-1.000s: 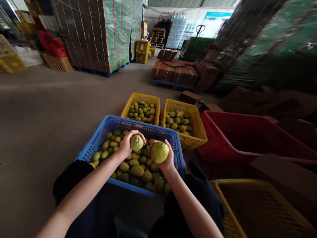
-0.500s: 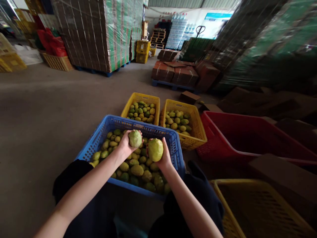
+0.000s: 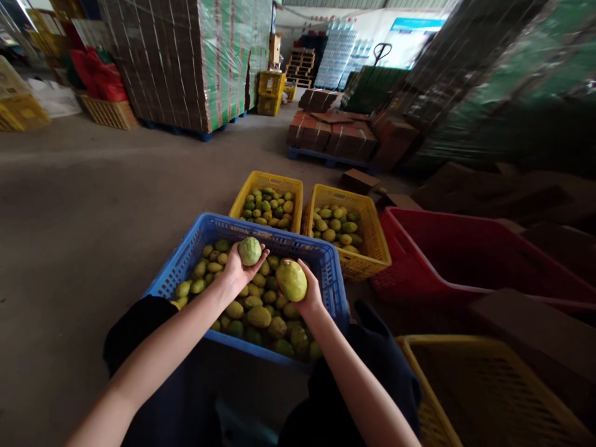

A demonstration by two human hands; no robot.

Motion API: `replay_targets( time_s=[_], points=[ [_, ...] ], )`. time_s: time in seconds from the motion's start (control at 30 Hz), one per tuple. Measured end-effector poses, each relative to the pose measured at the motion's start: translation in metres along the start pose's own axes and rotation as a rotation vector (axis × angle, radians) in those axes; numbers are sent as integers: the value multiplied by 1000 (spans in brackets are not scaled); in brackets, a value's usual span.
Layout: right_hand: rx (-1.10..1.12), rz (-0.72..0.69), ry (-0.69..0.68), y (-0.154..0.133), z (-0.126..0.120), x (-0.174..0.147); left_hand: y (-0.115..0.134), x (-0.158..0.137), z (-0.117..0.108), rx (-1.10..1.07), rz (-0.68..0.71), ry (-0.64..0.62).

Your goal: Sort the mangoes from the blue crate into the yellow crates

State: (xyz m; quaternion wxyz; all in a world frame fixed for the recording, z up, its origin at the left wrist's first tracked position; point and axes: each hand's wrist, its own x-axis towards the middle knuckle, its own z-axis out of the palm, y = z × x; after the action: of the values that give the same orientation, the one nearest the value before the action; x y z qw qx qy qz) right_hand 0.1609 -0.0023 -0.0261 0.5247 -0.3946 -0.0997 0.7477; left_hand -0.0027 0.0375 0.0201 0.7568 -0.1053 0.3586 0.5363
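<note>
The yellowish fruit (image 3: 291,281) hides part of the right hand (image 3: 311,294).

Grey-brown floor (image 3: 84,205), blue pallet (image 3: 321,156) upon it, blue crate (image 3: 179,257), green-yellow fruits (image 3: 259,316) inside

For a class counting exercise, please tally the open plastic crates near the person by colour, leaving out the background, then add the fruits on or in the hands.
Blue crate: 1
Yellow crates: 3
Red crate: 1
Hand-borne fruits: 2 (left hand, 1; right hand, 1)
Total: 7
</note>
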Motion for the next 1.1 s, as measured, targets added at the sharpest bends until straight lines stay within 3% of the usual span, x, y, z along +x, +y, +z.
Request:
replay_targets(
  time_s=[0.23,0.5,0.67,0.8,0.93,1.03,1.1],
  points=[
    [0,35,-151,3,6,-1,4,1,-2,5,-23,15],
    [5,87,-60,1,7,1,5,-4,1,46,-54,7],
    [-19,127,-38,2,9,1,4,1,-7,143,-178,-35],
    [17,60,79,6,8,4,4,1,-7,104,-215,-66],
    [28,-17,205,9,8,8,1,-3,0,95,-89,-52],
    [6,-42,168,10,9,10,-2,-6,3,198,69,-77],
    [-34,-138,106,11,9,10,-3,-6,3,307,205,-154]
  ],
)
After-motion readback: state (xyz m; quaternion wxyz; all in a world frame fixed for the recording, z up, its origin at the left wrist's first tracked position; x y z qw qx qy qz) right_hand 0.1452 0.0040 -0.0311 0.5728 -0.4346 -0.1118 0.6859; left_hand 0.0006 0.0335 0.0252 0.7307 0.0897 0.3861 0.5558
